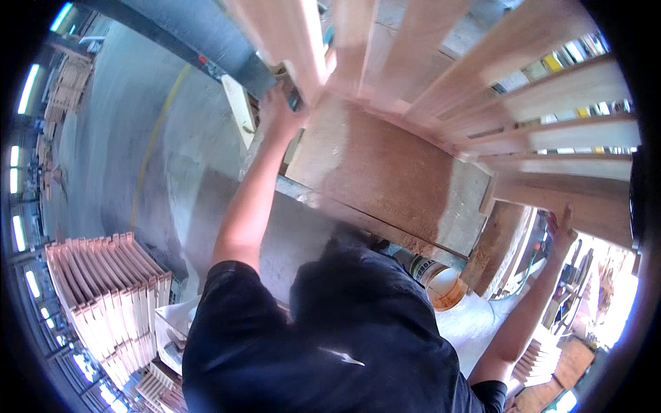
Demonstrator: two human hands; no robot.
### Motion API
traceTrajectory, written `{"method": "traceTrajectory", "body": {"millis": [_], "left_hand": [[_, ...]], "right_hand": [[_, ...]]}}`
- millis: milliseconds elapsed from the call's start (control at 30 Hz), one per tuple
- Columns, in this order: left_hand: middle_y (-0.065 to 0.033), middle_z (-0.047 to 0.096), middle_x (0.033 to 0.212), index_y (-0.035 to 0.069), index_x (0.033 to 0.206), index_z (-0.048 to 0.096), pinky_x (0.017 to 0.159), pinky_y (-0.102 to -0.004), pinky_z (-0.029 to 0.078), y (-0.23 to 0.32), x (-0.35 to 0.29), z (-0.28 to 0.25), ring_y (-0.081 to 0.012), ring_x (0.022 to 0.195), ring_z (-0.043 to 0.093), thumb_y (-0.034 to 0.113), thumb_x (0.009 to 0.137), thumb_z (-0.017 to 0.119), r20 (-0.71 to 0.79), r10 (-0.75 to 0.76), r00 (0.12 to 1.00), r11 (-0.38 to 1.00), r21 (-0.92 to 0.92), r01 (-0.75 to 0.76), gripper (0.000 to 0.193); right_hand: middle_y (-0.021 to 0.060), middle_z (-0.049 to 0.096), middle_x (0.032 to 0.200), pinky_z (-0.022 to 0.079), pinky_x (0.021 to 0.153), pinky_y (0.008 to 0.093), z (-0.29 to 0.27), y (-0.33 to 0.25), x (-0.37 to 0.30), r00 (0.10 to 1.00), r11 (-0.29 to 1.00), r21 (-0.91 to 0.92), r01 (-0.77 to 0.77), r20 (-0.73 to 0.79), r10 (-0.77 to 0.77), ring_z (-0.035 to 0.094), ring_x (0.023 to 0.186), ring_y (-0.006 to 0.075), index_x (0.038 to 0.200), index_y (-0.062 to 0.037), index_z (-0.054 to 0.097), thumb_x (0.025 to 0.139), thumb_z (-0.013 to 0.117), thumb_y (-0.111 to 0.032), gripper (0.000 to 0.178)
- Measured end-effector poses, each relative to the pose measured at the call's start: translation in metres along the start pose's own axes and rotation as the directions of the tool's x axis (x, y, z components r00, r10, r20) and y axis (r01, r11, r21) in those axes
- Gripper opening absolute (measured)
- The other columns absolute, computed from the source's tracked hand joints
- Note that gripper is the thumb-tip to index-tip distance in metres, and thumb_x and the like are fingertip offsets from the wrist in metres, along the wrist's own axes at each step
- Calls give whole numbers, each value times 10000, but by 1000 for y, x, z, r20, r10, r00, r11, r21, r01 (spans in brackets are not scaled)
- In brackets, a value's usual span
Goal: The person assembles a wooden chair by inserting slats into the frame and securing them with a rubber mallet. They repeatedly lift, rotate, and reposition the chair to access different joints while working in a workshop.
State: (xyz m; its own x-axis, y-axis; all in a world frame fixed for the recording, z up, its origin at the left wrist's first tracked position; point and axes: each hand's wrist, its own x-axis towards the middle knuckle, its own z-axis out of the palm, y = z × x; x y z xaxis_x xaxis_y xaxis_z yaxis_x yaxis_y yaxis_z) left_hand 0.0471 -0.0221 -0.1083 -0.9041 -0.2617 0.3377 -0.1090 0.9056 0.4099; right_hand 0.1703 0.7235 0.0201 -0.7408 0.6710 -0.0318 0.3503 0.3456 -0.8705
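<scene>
A large slatted frame of pale wood point(475, 79) rises over the far side of a worn wooden worktop point(375, 165), its slats fanning toward the top and right. My left hand point(279, 110) reaches to the frame's left end, fingers curled beside a small dark part that I cannot make out. Its thumb lies close to the lower end of the leftmost board. At the right end, my right hand point(562, 224) grips the wide end board, fingers extended up its face. Beyond the leftmost board shows a small skin-coloured patch, perhaps another person's fingers.
A dark metal beam point(172, 45) runs at the upper left. Below the worktop stands an open bucket point(444, 286) with pale contents. Stacked wooden slatted parts point(110, 296) sit at the lower left. A yellow line point(155, 138) crosses the grey floor.
</scene>
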Motion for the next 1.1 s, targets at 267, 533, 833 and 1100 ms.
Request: {"method": "traceTrajectory", "body": {"millis": [267, 533, 833, 1100], "left_hand": [[-234, 611, 1238, -82, 1350, 451, 968, -397, 488, 15, 36, -5, -352, 1174, 609, 255, 791, 841, -127, 18, 992, 768, -633, -95, 760], [-247, 706, 784, -122, 920, 685, 721, -401, 566, 31, 67, -44, -358, 786, 731, 291, 893, 645, 123, 72, 990, 864, -504, 0, 416], [-271, 716, 958, -40, 981, 730, 809, -404, 566, 30, 82, -50, -391, 964, 718, 333, 868, 707, 252, 79, 964, 966, -257, -12, 391], [-262, 709, 1114, -39, 1149, 693, 940, -410, 529, 13, 86, -43, -381, 1091, 683, 299, 859, 684, 347, 75, 935, 944, -327, 45, 446]], "right_hand": [[176, 730, 1017, 609, 680, 279, 2, -18, -1, 993, 994, 51, -99, -55, 101, 738, 859, 228, 1251, 35, 617, 879, 721, -556, 706], [166, 749, 963, 597, 658, 254, -13, 6, 9, 1000, 999, 34, 21, 7, -21, 739, 818, 188, 1149, 48, 664, 843, 737, -616, 734], [126, 733, 880, 577, 634, 248, 1, -3, -7, 999, 993, 117, 30, 10, -32, 721, 730, 172, 1244, -13, 667, 895, 739, -514, 615], [144, 713, 1064, 598, 788, 297, 20, -29, -29, 999, 989, 144, 13, 31, -18, 730, 892, 210, 1283, 12, 627, 914, 741, -439, 594]]}}
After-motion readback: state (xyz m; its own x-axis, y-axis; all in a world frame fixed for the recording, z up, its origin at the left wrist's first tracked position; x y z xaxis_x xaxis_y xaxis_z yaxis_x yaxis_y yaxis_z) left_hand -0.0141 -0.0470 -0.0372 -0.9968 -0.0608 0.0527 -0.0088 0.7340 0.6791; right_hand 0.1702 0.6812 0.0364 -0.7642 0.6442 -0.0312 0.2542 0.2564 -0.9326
